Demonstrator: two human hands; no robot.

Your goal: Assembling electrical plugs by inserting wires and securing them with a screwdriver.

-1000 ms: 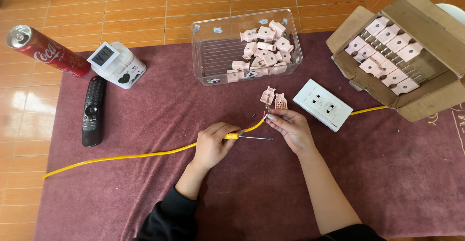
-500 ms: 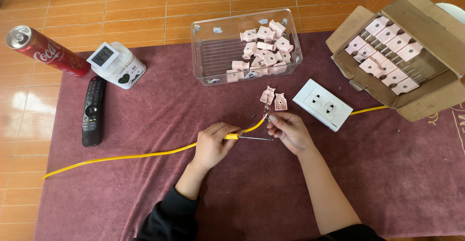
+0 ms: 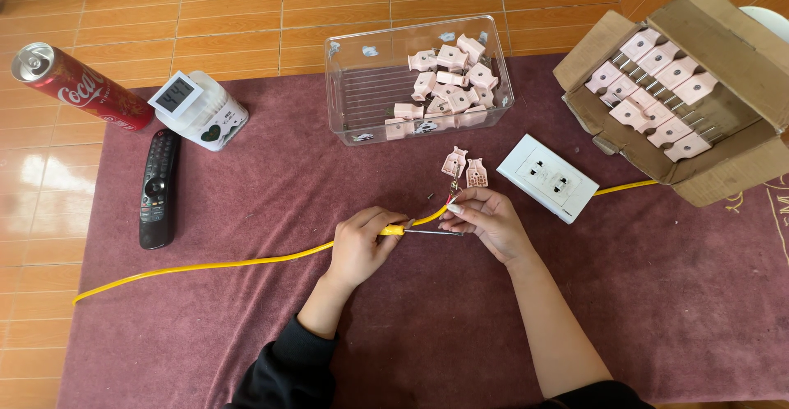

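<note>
Left hand [image 3: 362, 240] is curled tight round the yellow cable [image 3: 205, 265] on the maroon cloth [image 3: 246, 195]. Right hand [image 3: 486, 221] pinches the cable's stripped end with narrow fingertips, right by a thin metal tool [image 3: 434, 232] between both hands. 2 pink plug halves [image 3: 464, 166] lie just beyond, beside the white socket plate [image 3: 549, 177].
</note>
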